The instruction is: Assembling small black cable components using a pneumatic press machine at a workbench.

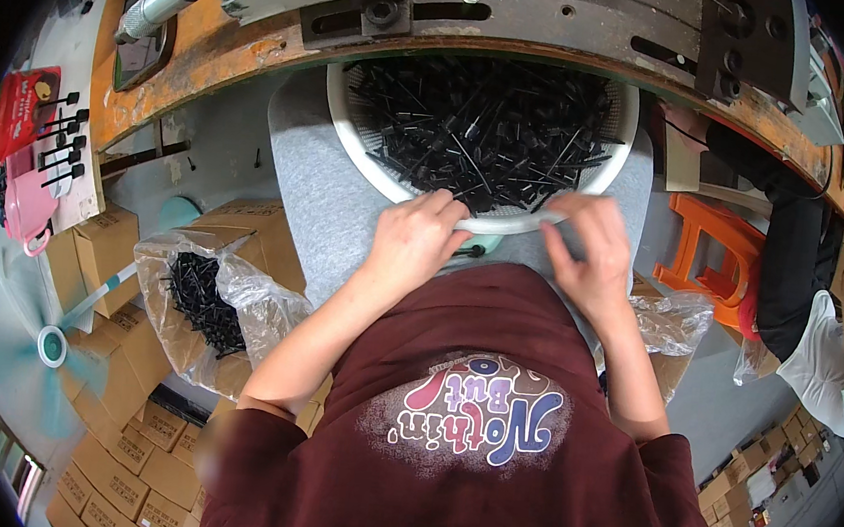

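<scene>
Left hand (418, 233) grips basket (352, 147) by its near rim; right hand (593, 253) at rim too, blurred, can't tell if grasping. Black parts (493, 139) inside, just beyond both hands, axes every way.

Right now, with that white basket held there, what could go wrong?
The white basket seems to rest on the lap, so it might tip if the left hand slipped off its rim. Loose black parts heaped inside could then spill. Their thin ends jut at many angles and might poke the right hand.
</scene>
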{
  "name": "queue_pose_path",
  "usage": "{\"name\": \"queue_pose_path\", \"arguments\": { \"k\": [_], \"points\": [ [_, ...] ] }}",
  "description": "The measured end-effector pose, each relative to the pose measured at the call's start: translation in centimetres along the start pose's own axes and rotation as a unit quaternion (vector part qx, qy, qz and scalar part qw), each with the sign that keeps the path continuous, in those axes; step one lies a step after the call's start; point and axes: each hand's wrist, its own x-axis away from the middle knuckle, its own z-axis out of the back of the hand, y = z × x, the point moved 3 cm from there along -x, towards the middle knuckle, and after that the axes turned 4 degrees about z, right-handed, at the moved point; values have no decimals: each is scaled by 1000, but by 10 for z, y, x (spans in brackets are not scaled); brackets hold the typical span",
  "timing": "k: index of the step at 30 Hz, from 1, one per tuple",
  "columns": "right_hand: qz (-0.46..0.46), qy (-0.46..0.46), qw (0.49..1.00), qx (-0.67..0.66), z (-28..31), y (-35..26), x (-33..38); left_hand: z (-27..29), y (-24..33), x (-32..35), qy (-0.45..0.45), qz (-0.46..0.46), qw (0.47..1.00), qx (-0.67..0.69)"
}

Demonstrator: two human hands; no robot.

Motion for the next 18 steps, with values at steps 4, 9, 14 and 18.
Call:
{"name": "queue_pose_path", "arguments": {
  "k": [4, 9, 14, 18],
  "points": [
    [25, -216, 969, -117, -42, -3, 22, 18, 3, 2, -16, -26, 999, -14],
    [37, -401, 910, -102, -75, -10, 8, 30, 4, 12, 37, -34, 998, -39],
    [-24, -464, 881, -91, -98, 3, 13, 43, -4, 11, 96, 8, 995, -31],
    [-32, -404, 905, -133, -71, -14, 4, 44, -11, 14, 99, -37, 993, -55]
  ]
}}
